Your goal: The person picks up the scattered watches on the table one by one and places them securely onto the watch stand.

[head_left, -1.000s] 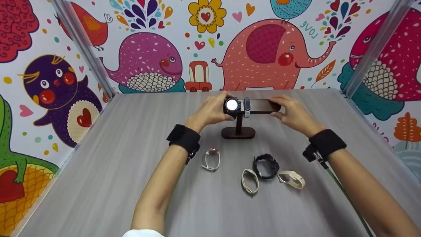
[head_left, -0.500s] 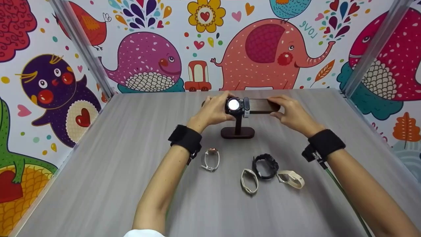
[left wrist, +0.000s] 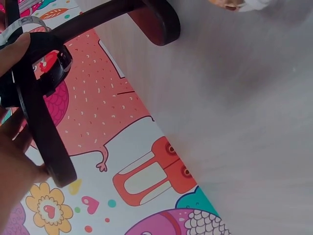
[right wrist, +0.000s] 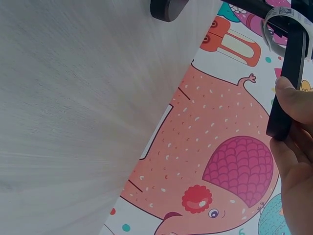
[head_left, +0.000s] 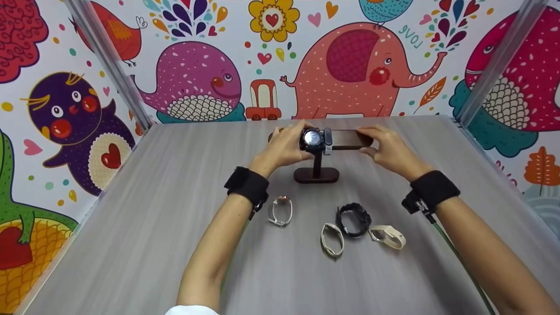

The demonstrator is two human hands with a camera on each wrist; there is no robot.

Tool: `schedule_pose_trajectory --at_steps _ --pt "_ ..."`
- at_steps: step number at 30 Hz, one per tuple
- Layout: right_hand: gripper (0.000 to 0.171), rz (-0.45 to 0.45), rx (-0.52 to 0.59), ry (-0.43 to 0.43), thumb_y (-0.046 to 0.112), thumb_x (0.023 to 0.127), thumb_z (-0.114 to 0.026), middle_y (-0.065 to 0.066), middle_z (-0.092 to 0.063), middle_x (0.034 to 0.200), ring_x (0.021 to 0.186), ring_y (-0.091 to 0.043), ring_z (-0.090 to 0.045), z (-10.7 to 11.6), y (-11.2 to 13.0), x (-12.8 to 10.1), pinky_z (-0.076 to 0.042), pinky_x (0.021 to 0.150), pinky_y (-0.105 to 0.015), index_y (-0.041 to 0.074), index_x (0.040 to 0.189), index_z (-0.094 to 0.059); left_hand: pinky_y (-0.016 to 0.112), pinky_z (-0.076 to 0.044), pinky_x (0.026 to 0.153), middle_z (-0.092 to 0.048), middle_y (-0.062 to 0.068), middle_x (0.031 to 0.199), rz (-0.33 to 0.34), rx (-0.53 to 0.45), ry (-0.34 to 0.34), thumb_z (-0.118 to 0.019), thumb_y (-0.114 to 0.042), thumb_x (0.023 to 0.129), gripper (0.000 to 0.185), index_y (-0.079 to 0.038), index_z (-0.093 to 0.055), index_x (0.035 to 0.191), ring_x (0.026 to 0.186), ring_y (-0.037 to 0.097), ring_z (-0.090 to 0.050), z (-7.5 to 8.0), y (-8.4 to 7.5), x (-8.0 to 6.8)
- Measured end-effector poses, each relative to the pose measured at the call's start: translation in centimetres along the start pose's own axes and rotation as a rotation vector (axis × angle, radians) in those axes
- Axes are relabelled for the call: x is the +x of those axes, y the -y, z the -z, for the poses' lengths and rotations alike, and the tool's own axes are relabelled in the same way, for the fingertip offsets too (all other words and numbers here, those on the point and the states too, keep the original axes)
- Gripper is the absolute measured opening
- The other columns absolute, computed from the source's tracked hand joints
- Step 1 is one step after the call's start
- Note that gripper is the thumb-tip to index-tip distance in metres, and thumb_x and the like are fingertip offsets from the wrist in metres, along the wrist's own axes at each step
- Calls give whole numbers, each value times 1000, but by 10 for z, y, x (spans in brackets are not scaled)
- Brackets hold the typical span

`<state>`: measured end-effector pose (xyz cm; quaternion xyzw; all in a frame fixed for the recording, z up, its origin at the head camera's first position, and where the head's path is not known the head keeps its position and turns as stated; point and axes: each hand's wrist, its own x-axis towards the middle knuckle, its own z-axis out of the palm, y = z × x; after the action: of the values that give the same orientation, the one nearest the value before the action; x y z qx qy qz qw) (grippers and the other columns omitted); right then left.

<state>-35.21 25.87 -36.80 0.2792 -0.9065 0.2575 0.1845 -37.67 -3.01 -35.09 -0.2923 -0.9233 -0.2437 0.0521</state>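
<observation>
A dark brown T-shaped watch stand (head_left: 316,175) stands upright at the back of the table. My left hand (head_left: 283,145) grips a black round-faced wristwatch (head_left: 312,138) that is on the bar; in the left wrist view its black strap (left wrist: 59,68) loops round the bar. Directly right of it, a fitness band (head_left: 328,141) with a dark face and pale strap hangs on the same bar. My right hand (head_left: 391,151) pinches the bar's right end between thumb and fingers, as the right wrist view also shows on the dark bar (right wrist: 293,61).
Nearer on the grey table (head_left: 175,197) lie a white-strapped watch (head_left: 282,212), a black watch (head_left: 354,220), a cream band (head_left: 332,240) and a cream-strapped watch (head_left: 388,236). Cartoon-printed walls (head_left: 345,70) stand behind and at both sides.
My left hand has shifted slightly right with the black wristwatch, up against the fitness band. The bar's left end now shows past the hand. The watch face looks dimmer. My right hand keeps its place.
</observation>
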Motion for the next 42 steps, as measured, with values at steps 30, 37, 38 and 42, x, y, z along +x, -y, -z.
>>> schedule_pose_trajectory --at_steps 30,37,38,42 --pt "68 92 -47 -87 -2 76 -84 -23 -52 140 122 -35 -56 0 16 -23 -52 102 -46 -4 138 -55 40 -41 118 -50 18 147 -169 -1 -121 -68 -19 95 55 -1 -50 143 138 30 -47 4 -12 -69" --pt "67 183 -34 -110 -5 71 -87 -24 -58 133 121 -36 -58 1 36 -49 -26 107 3 -3 133 -61 40 -46 114 -50 19 145 -168 -46 -81 -66 -19 96 49 -2 -52 140 137 30 -48 -4 -29 -91" --pt "68 198 -31 -105 -5 71 -87 -24 -58 133 121 -36 -59 0 39 -52 -26 107 3 -3 133 -61 40 -46 114 -50 19 145 -173 -48 -74 -66 -19 96 49 -2 -52 140 137 30 -48 -6 -31 -94" --pt "69 245 -14 -77 -4 70 -88 -22 -61 130 119 -33 -61 -4 51 -64 -28 109 1 -2 133 -61 37 -48 111 -52 17 144 -181 -36 -41 -67 -21 96 50 -3 -53 140 135 29 -50 -13 -44 -105"
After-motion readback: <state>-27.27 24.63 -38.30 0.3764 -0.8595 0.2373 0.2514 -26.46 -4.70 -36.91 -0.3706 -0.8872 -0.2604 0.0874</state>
